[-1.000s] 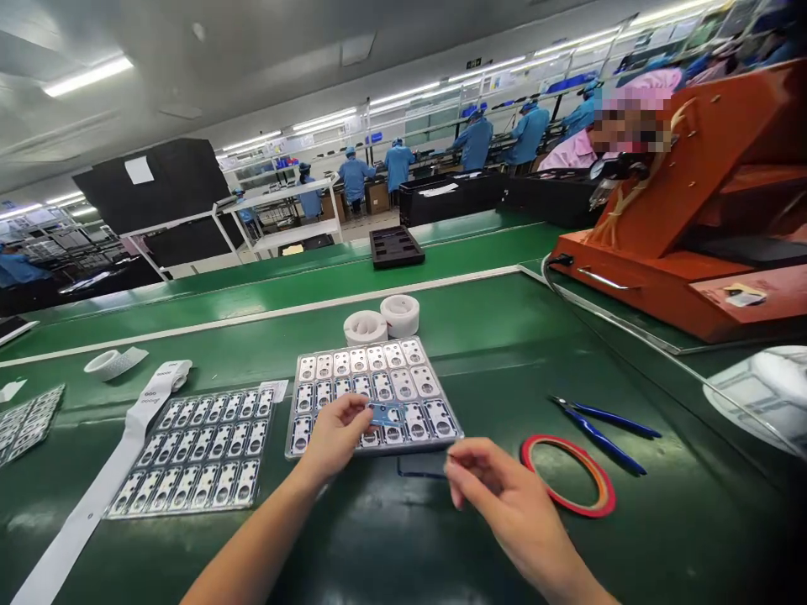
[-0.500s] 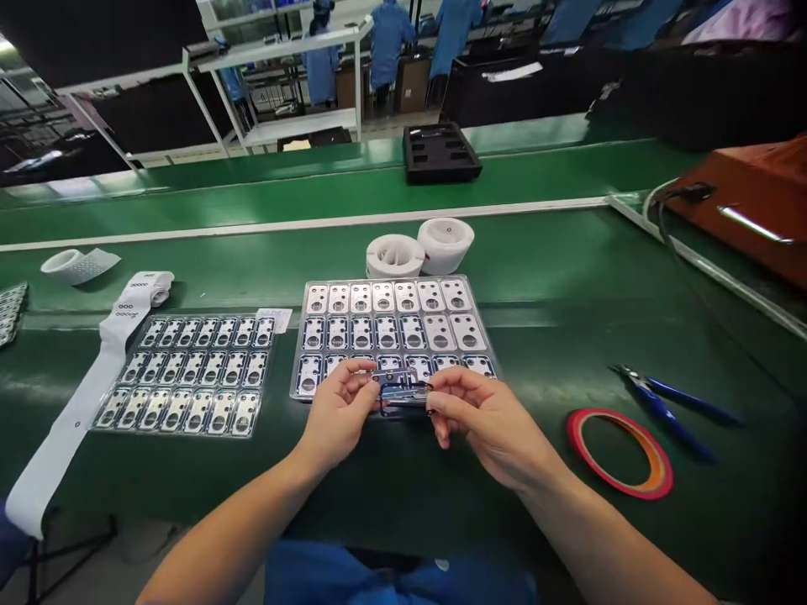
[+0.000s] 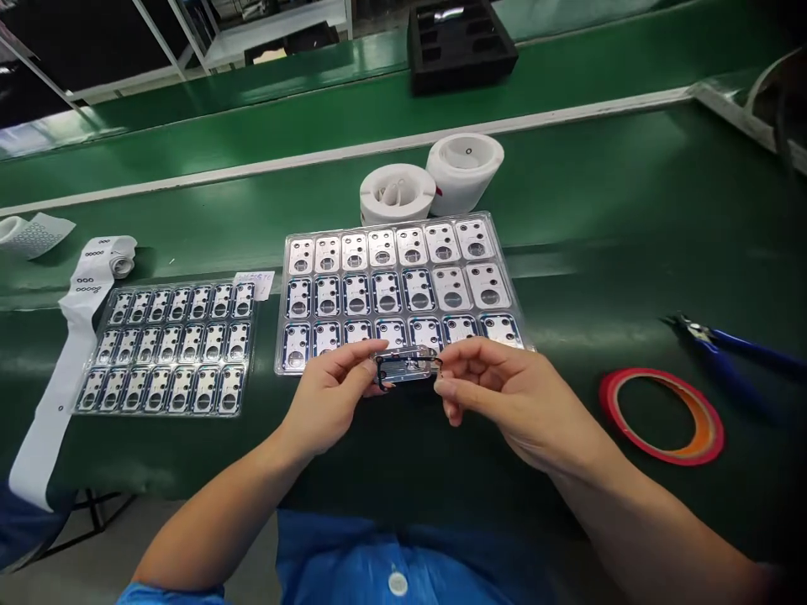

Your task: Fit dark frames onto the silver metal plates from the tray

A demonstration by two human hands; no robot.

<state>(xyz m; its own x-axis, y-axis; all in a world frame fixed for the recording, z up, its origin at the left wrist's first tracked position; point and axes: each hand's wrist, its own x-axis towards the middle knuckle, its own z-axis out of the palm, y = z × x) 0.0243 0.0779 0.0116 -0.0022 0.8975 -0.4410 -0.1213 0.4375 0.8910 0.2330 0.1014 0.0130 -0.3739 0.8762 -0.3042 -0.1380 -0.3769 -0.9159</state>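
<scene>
Between my hands is a small silver metal plate (image 3: 411,368), tilted, with a thin dark frame-shaped strip along its near side. My left hand (image 3: 329,402) pinches the plate's left end between thumb and fingers. My right hand (image 3: 508,391) is closed at the right end, thumb and fingertips pinching the dark strip there; the fingers partly hide how far it lies on the plate. Just beyond my hands lies a clear plastic tray (image 3: 281,302) of similar plates in rows. Many of them have dark borders, while the far row and two middle-row plates look plain silver.
Left of it lies a second plate tray (image 3: 252,336) with a paper label (image 3: 257,284), beside a long white sticker strip (image 3: 61,378). Two white rolls (image 3: 398,192) stand behind. Red tape (image 3: 709,428) and blue-handled cutters (image 3: 725,349) lie right. A black foam tray (image 3: 463,50) is farther back.
The view has tipped down and come closer to the table. The plate has tilted between my hands, showing its face more edge-on; both hands keep their pinch.
</scene>
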